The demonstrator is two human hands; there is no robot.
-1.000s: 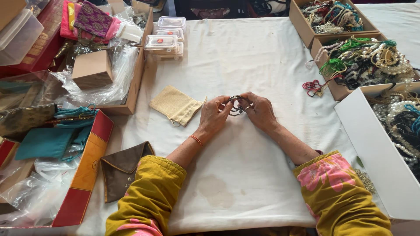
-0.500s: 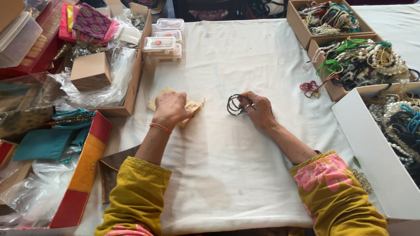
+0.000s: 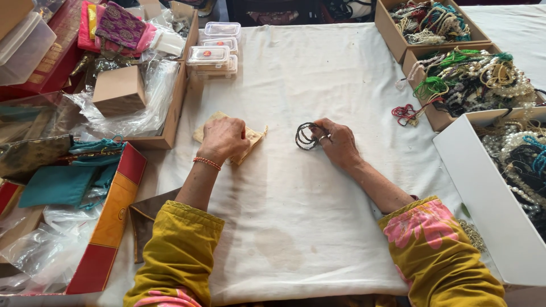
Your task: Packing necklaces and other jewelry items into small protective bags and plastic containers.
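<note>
left hand [image 3: 223, 138]: my palm flat on beige pouch [image 3: 253, 138], fingers spread.
right hand [image 3: 336, 142]: my fingers pinching dark bangles [image 3: 306, 136].
tip: pin pouch on white surface [image 3: 296, 227], keep bangles stacked.

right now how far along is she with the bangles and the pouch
Done: the bangles are gathered into one dark stack. In hand: the right hand holds that stack on the cloth, while the left hand rests on the beige pouch. Left: the bangles are still outside the pouch, which lies flat.
</note>
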